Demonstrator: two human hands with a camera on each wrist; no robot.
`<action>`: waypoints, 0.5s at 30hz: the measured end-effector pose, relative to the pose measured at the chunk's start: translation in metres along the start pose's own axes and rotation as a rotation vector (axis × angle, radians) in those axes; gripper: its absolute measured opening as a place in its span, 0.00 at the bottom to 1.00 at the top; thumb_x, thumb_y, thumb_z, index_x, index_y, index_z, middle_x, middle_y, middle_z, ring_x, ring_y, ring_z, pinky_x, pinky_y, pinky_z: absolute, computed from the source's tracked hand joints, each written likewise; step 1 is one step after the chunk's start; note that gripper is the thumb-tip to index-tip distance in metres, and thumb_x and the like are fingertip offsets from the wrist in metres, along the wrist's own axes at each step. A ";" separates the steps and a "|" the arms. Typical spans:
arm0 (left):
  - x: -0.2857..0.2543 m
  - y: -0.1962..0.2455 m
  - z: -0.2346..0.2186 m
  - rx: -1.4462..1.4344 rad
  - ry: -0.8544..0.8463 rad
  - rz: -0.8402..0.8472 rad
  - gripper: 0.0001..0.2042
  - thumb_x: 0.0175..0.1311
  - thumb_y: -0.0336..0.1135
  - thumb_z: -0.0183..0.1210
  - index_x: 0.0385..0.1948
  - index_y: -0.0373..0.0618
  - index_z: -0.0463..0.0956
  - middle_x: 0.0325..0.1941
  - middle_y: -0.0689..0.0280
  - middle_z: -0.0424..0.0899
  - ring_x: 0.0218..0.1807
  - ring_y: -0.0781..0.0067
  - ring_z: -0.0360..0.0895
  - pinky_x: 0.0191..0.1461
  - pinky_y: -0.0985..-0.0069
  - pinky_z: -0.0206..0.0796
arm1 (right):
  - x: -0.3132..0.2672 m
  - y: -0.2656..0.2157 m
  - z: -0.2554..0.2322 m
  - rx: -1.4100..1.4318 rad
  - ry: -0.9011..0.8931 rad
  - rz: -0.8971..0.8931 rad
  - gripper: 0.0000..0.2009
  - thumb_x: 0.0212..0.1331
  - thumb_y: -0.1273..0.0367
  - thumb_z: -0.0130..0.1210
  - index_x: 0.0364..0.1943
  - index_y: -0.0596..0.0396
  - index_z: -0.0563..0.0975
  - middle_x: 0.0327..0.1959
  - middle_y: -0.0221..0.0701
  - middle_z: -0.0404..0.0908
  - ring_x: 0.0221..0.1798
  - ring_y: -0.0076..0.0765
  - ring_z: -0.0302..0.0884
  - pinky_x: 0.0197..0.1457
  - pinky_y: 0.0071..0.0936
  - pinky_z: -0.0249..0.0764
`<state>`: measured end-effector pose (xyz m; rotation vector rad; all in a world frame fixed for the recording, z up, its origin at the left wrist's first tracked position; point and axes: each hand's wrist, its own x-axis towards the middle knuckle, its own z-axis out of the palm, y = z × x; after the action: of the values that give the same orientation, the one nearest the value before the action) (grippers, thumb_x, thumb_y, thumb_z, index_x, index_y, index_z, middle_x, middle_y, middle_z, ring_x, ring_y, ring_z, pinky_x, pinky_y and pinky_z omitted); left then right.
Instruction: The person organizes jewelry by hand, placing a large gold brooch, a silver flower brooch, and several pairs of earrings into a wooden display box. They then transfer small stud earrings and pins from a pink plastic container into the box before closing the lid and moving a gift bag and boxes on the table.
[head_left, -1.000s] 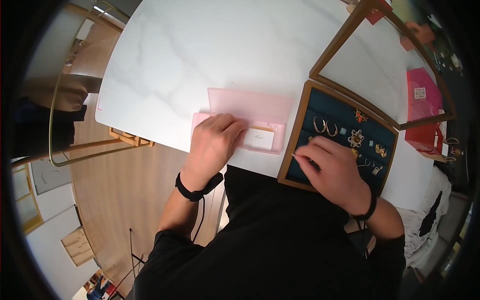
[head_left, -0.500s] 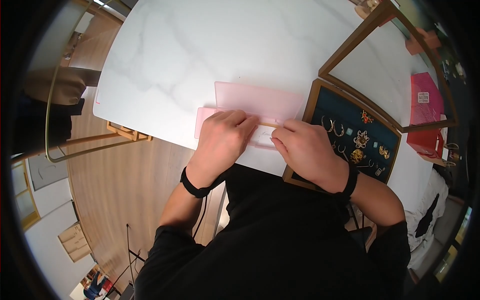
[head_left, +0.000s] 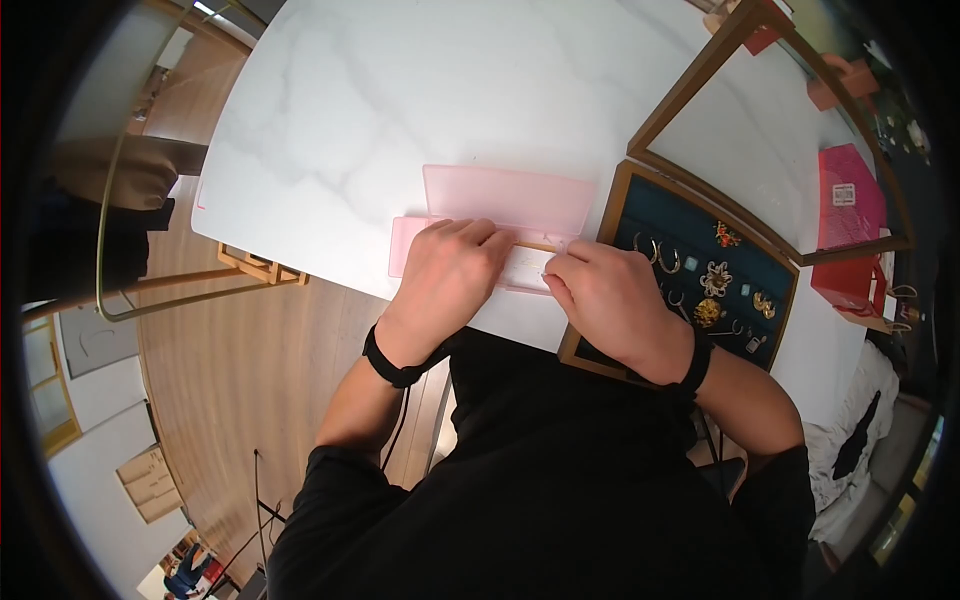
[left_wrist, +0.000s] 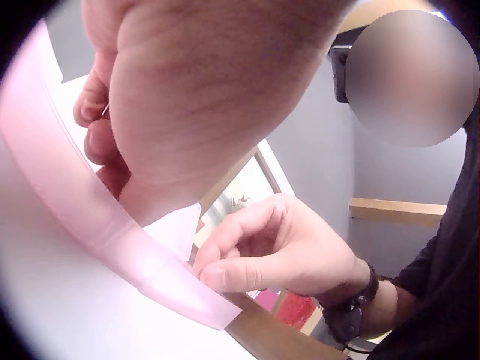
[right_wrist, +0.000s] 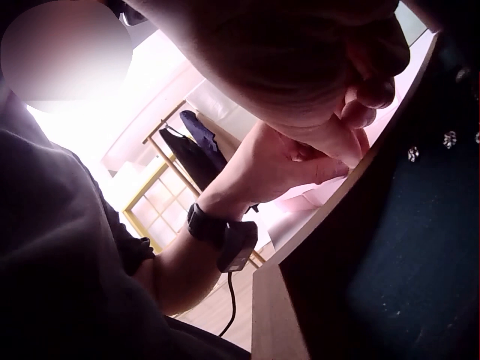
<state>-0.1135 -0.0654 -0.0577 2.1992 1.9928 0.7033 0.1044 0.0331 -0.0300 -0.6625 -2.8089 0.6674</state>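
A pink case [head_left: 401, 246] lies on the white table with its clear pink lid [head_left: 510, 198] standing up behind it. A white card [head_left: 524, 268] with faint marks sits inside, a gold strip along its back edge. My left hand [head_left: 452, 262] reaches into the case, its fingertips at the card's left part. In the left wrist view its fingers [left_wrist: 93, 112] pinch a thin silvery piece [left_wrist: 106, 111], mostly hidden. Over the case's right end is my right hand [head_left: 612, 300], thumb and fingers bent together at the card; I cannot tell what is between them.
A wooden display box [head_left: 618, 190] lined in dark teal stands close on the right, holding several earrings and brooches. Its glazed lid [head_left: 690, 95] is raised behind it. Beyond are a pink-red bag [head_left: 848, 200] and an orange box [head_left: 843, 84].
My right hand has moved left from over the display box to the case's right end and stayed there. My left hand keeps to the card, with only a slight shift.
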 end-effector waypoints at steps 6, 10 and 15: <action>0.009 0.001 -0.006 0.124 -0.057 0.111 0.09 0.59 0.27 0.67 0.41 0.45 0.89 0.28 0.64 0.79 0.33 0.61 0.83 0.40 0.64 0.77 | -0.007 0.004 -0.028 0.016 0.094 0.061 0.05 0.69 0.69 0.67 0.38 0.55 0.86 0.34 0.34 0.83 0.39 0.45 0.88 0.39 0.41 0.84; 0.014 0.002 -0.012 0.186 -0.078 0.170 0.11 0.57 0.28 0.66 0.42 0.45 0.89 0.29 0.66 0.78 0.34 0.63 0.83 0.39 0.65 0.77 | -0.025 0.005 -0.051 0.032 0.087 0.151 0.04 0.70 0.70 0.68 0.42 0.54 0.87 0.34 0.32 0.83 0.36 0.45 0.86 0.36 0.41 0.80; 0.019 -0.001 -0.014 0.231 -0.110 0.246 0.12 0.56 0.29 0.65 0.42 0.45 0.89 0.30 0.66 0.78 0.35 0.64 0.83 0.39 0.66 0.77 | -0.052 0.005 -0.061 0.027 0.080 0.220 0.04 0.69 0.70 0.71 0.42 0.53 0.87 0.33 0.32 0.82 0.33 0.44 0.85 0.34 0.40 0.79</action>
<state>-0.1193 -0.0502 -0.0410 2.5844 1.8522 0.3784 0.1686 0.0367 0.0183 -0.9796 -2.6727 0.6975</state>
